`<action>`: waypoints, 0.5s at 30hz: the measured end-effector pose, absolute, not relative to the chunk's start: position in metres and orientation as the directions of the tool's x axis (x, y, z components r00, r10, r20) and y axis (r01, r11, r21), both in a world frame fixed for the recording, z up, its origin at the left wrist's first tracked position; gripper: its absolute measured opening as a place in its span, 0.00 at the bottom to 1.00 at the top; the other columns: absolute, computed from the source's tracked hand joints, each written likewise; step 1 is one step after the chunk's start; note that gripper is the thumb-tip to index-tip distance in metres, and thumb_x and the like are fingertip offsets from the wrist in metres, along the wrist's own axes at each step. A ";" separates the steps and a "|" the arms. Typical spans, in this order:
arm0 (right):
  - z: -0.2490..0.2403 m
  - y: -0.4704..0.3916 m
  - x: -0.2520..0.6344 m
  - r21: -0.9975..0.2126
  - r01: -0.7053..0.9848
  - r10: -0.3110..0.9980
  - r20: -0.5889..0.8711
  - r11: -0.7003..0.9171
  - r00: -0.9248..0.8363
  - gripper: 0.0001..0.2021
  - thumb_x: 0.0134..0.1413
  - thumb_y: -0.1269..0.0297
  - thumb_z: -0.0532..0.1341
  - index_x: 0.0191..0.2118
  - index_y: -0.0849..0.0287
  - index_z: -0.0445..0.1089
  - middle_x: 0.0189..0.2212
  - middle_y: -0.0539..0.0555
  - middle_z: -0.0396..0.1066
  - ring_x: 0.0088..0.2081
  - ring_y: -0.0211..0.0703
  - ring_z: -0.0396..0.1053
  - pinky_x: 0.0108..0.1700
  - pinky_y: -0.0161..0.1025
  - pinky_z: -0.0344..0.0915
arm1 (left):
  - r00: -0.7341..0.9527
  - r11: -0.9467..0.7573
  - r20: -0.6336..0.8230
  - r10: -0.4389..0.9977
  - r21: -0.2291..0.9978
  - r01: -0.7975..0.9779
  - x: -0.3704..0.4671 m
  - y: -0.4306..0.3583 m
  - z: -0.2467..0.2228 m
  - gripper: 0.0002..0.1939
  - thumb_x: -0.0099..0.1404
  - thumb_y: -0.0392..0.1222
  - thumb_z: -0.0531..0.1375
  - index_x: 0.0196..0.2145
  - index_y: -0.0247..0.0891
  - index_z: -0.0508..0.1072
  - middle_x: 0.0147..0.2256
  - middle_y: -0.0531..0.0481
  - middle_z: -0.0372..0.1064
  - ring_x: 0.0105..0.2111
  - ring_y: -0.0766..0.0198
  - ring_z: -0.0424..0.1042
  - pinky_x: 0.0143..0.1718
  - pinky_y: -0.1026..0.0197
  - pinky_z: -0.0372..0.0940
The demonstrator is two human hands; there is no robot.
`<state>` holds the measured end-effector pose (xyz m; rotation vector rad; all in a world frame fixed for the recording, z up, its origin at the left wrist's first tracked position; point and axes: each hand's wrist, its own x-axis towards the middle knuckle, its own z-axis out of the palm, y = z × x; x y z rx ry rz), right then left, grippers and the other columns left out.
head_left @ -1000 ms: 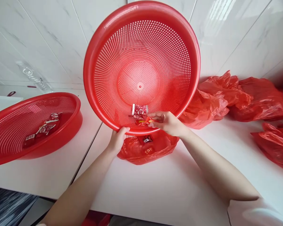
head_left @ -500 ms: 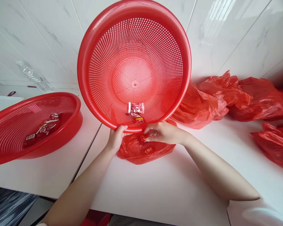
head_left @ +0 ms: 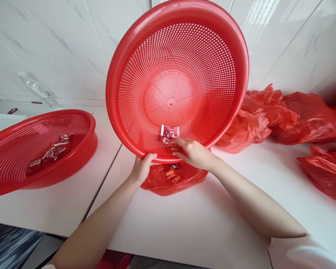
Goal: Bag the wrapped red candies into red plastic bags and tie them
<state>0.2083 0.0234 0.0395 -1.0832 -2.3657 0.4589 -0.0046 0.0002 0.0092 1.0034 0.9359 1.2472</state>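
A large red plastic basket [head_left: 168, 41] with a perforated wall is tilted so that its opening faces me. My left hand [head_left: 142, 168] grips its lower rim, the thumb over the edge. Reaching over the same rim, my right hand [head_left: 194, 153] has its thumb and fingers closed around a small red packet with yellow print [head_left: 174, 149]. Just behind it lie pink-and-white snack packets [head_left: 169, 132], partly overlapping. Below the rim, a red plastic bag [head_left: 162, 186] sits open on the table with several small packets [head_left: 170, 173] inside, the upper part hidden by the basket.
At left, a second red basket [head_left: 81, 149] holds several snack packets [head_left: 54, 152]. A clear plastic bottle [head_left: 40, 91] is by the tiled wall. Filled red bags [head_left: 310, 116] line the wall at right, and another red bag [head_left: 324, 172] lies nearer. A seam crosses the white table [head_left: 212, 224].
The basket has shifted to the right and slightly down. My right hand has moved from the bag up into the basket, onto the small red packet. More packets show in the bag.
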 end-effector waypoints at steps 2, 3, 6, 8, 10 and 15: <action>0.041 0.023 0.209 -0.501 0.611 0.783 0.280 0.613 -0.555 0.18 0.60 0.64 0.59 0.56 0.54 0.63 0.46 0.55 0.73 0.43 0.46 0.73 0.45 0.41 0.69 | 0.085 0.046 -0.023 0.996 0.959 -0.281 -0.005 0.001 0.009 0.14 0.58 0.39 0.61 0.43 0.36 0.72 0.45 0.44 0.72 0.46 0.50 0.72 0.43 0.49 0.70; 0.042 0.023 0.209 -0.511 0.607 0.786 0.283 0.609 -0.550 0.19 0.59 0.63 0.59 0.56 0.53 0.63 0.45 0.54 0.73 0.43 0.45 0.73 0.46 0.41 0.69 | 0.080 0.047 -0.025 0.996 0.959 -0.281 -0.006 0.002 0.009 0.13 0.58 0.40 0.61 0.42 0.36 0.72 0.45 0.44 0.72 0.46 0.50 0.72 0.43 0.49 0.71; 0.044 0.021 0.210 -0.530 0.557 0.762 0.333 0.639 -0.556 0.20 0.59 0.63 0.60 0.57 0.53 0.64 0.46 0.53 0.73 0.44 0.43 0.73 0.48 0.39 0.69 | 0.059 0.040 -0.024 0.998 0.952 -0.302 -0.007 0.004 0.008 0.14 0.57 0.39 0.61 0.42 0.36 0.72 0.46 0.44 0.72 0.46 0.50 0.72 0.43 0.49 0.71; 0.045 0.021 0.211 -0.502 0.531 0.726 0.383 0.683 -0.572 0.20 0.60 0.63 0.59 0.57 0.53 0.64 0.47 0.54 0.73 0.45 0.44 0.73 0.48 0.40 0.69 | 0.034 0.027 -0.018 0.999 0.949 -0.315 -0.007 0.005 0.009 0.15 0.57 0.39 0.61 0.43 0.37 0.72 0.46 0.45 0.72 0.45 0.51 0.73 0.44 0.49 0.71; 0.044 0.020 0.212 -0.462 0.525 0.697 0.414 0.715 -0.586 0.19 0.61 0.62 0.58 0.58 0.55 0.64 0.47 0.56 0.73 0.46 0.46 0.72 0.48 0.42 0.69 | 0.008 0.010 -0.008 1.000 0.943 -0.331 -0.008 0.006 0.010 0.16 0.57 0.38 0.61 0.44 0.38 0.72 0.45 0.45 0.72 0.45 0.51 0.73 0.44 0.48 0.70; 0.048 0.018 0.217 -0.445 0.475 0.646 0.429 0.760 -0.632 0.19 0.61 0.61 0.58 0.57 0.58 0.65 0.46 0.58 0.73 0.45 0.46 0.72 0.47 0.42 0.69 | -0.014 -0.034 0.031 0.999 0.926 -0.377 -0.006 0.007 0.017 0.20 0.58 0.37 0.59 0.49 0.38 0.70 0.46 0.45 0.73 0.46 0.51 0.73 0.45 0.49 0.70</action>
